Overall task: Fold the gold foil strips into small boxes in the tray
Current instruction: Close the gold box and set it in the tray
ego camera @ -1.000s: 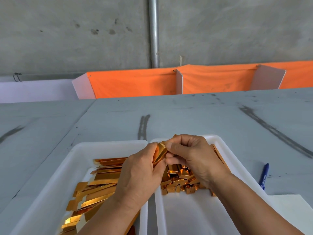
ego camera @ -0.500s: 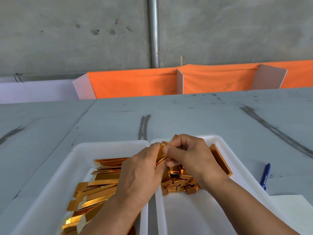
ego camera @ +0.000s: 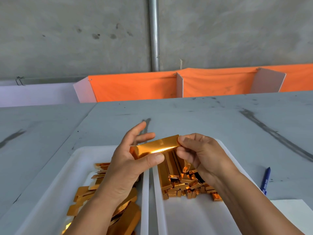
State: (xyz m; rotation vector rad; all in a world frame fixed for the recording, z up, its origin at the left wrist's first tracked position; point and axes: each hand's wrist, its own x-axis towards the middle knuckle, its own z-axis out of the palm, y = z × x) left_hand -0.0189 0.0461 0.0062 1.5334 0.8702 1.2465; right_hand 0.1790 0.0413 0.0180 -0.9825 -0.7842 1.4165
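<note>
Shiny gold foil strips, white trays, blue pen, orange cloth, grey streaked table

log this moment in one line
left hand: holds strip | right hand: pinches strip end | left tray: flat strips | right tray: boxes

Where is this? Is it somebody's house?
Probably a workshop or small factory bench, not a home: bare concrete wall, scuffed grey worktable, and white trays of flat gold strips and folded gold boxes.

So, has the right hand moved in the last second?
Yes. The right hand has shifted right, toward the blue pen, holding the gold foil strip.
</note>
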